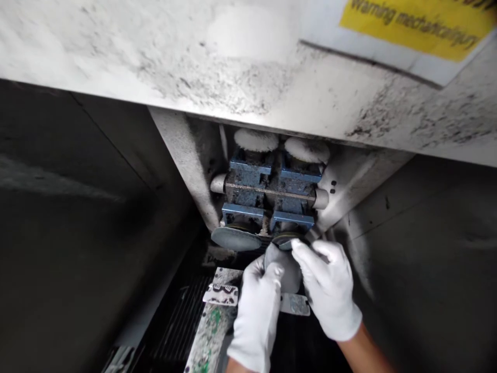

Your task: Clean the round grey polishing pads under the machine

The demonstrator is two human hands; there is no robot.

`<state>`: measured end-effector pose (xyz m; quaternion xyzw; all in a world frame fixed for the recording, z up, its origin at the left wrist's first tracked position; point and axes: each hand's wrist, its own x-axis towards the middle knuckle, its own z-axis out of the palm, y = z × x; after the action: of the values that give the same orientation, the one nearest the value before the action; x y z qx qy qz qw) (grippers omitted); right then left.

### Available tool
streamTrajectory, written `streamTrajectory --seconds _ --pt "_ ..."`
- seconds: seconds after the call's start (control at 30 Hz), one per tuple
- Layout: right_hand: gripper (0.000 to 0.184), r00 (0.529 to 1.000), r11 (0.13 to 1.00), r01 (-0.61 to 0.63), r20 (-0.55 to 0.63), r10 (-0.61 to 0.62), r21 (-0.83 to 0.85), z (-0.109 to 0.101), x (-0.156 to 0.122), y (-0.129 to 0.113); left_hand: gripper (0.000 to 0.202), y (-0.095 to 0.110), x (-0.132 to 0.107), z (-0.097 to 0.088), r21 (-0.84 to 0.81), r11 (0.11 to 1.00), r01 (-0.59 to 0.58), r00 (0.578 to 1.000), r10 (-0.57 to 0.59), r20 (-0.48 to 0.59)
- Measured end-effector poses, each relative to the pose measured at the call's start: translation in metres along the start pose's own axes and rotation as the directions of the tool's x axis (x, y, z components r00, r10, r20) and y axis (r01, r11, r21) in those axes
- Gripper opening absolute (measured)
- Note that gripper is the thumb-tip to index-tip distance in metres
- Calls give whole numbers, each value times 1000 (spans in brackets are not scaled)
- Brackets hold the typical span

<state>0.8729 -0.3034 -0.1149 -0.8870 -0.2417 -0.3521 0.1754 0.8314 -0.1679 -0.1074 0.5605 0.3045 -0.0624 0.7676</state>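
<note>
Two gloved hands raised together, left hand and right hand fingers gripping grey disc under blue machine head

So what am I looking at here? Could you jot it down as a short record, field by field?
setting: inside a dusty machine housing with a yellow warning label
machine part: blue block with two round discs beneath
left hand: white glove, holding a grey pad up at the right disc
right hand: white glove, fingertips at the same disc
left disc: bare, untouched
below: paint-spattered strip
</note>
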Motion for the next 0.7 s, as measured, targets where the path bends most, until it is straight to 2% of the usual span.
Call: streamTrajectory --seconds 0.1,0.3,0.4,0.5,0.7 --pt "35 999 998 24 22 -23 -56 5 1 4 46 -3 1 -1 18 999 33 999 -33 -1" --pt "19 993 994 106 -48 -106 -1 6 12 6 47 -4 1 0 -34 999 26 999 -26 22" --pt "20 996 996 87 -30 -87 12 3 16 2 47 -3 1 2 -59 998 36 998 -32 60" --pt "19 998 998 63 -11 -63 -31 2 16 0 47 -2 1 3 -71 997 33 999 -30 45" --pt "11 998 998 27 -52 -30 -59 1 12 -3 51 1 -2 4 -14 996 86 994 -85 69"
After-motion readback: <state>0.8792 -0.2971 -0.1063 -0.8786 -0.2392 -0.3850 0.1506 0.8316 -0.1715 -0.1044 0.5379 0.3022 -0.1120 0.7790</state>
